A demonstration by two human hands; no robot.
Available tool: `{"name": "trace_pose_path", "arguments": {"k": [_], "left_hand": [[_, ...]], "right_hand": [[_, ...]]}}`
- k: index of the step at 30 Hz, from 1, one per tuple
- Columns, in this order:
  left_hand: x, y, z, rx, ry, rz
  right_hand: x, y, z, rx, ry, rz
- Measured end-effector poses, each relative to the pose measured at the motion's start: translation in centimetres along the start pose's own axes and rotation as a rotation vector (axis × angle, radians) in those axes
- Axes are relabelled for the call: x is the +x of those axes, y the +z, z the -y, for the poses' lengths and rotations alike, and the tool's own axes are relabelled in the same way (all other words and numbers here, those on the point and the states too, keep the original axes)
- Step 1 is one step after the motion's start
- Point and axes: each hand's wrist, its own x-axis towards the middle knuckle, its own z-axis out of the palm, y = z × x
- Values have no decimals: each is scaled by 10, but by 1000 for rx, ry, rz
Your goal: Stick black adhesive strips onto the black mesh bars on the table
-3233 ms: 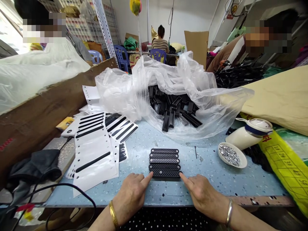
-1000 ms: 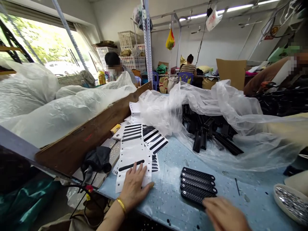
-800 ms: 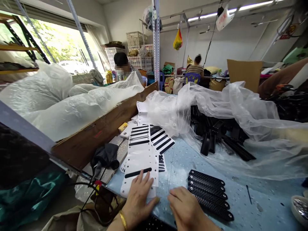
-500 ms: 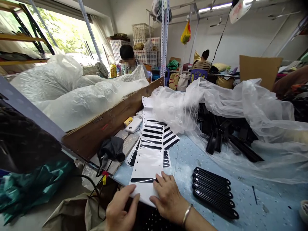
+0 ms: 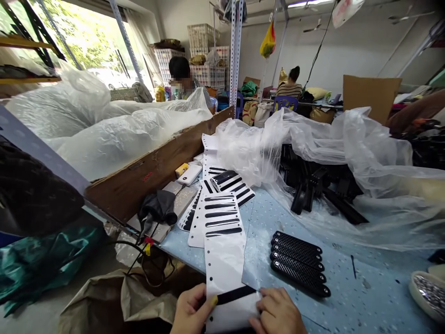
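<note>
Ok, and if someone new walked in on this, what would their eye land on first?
Probably the big crumpled plastic bag across the far side of the blue table, with black parts heaped inside its open mouth. Next might come the long white sheet with black strips, between the left hand and right hand at the bottom, then the textured black bars lined up to its right.

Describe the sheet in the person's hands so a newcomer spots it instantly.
On the blue speckled table, white sheets with black strips lie between the brown board and black textured bars. Find the nearest sheet, its near end between left hand and right hand. Among these sheets, only it is held, one lone strip crossing that end.
</note>
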Motion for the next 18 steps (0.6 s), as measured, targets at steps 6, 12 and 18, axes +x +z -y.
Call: {"name": "trace_pose_path", "arguments": {"k": [6,12,18], "left_hand": [[3,28,-13,-340,-206,384],[13,22,23,-404,-187,141],[7,25,14,-434,-149,179]], "right_hand": [[45,-23,-2,-9,-38,239],[20,4,-3,47,-89,313],[12,5,-2,131,37,372]]}}
